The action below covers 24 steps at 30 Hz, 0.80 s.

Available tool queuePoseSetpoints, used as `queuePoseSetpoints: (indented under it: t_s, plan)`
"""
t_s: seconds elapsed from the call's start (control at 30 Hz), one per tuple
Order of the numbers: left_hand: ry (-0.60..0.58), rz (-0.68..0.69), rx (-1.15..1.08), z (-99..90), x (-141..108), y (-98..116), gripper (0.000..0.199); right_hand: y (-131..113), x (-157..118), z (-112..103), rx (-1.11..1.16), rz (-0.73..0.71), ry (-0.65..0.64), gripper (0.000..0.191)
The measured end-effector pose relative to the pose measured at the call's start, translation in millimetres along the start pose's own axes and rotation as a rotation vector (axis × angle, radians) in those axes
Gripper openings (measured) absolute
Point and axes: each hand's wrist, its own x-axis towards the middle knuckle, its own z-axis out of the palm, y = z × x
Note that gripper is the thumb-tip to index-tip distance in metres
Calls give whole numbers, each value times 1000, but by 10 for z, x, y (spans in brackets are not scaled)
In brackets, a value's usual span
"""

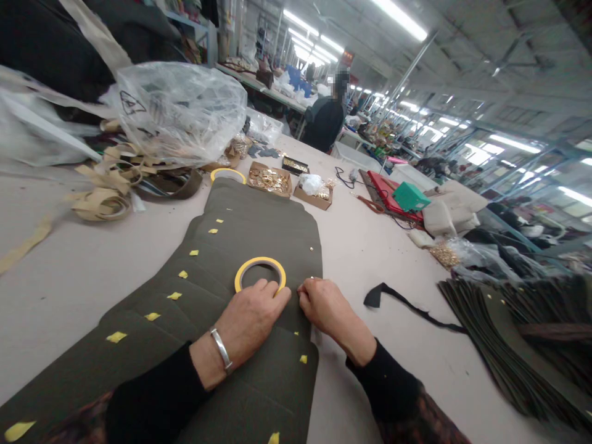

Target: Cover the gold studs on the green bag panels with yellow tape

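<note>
My left hand [252, 320] is closed around the near edge of a roll of yellow tape [240, 277], just above a run of overlapping dark olive fabric pieces [259, 222]. Close beside it, my right hand [326, 305] is closed in a pinch at the right edge of the fabric; whatever its fingertips hold is hidden. Small yellow tape bits [152, 317] dot the left edges of the pieces, and a few more, such as one tape bit [303, 359], sit along the right side.
Boxes of gold metal parts [269, 180] and a second yellow tape roll [228, 174] lie beyond the fabric. Clear plastic bags [180, 111] and tan strips [104, 203] crowd the left. A black strip [416, 308] and stacked dark pieces [490, 345] lie right. A person [326, 117] stands farther back.
</note>
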Motion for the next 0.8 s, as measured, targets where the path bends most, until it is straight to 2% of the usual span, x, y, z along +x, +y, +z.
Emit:
queuePoseSetpoints:
  t_s: [0.13, 0.23, 0.33, 0.4, 0.5, 0.53, 0.6, 0.67, 0.77, 0.8]
  plan:
    - [161, 16, -66, -64, 7, -87, 18, -44, 27, -73, 84, 155, -25, 22]
    - [322, 29, -145, -132, -2, -139, 21, -29, -46, -129, 157, 122, -55, 23]
    - [394, 55, -211, -198, -40, -149, 25, -9, -182, -146, 287, 38, -86, 23]
    - [389, 69, -235, -224, -79, -136, 33, -17, -264, -133, 454, -3, 48, 18]
    - [359, 58, -250, -209, -119, -111, 45, -60, -326, -106, 705, -92, 402, 18]
    - [352, 55, -259, -189, -117, -102, 46, -71, -332, -101, 739, -144, 481, 19]
    - [341, 58, -280, -141, -88, -74, 45, -73, -341, -100, 722, -267, 564, 20]
    - [342, 67, -291, -121, -58, -19, 44, -64, -374, -109, 667, -353, 592, 20]
    - [312, 53, -245, -214, -127, 84, 40, -123, -408, -77, 620, -412, 623, 22]
    - [252, 35, -200, -265, -191, 89, 36, -192, -358, -27, 606, -411, 669, 22]
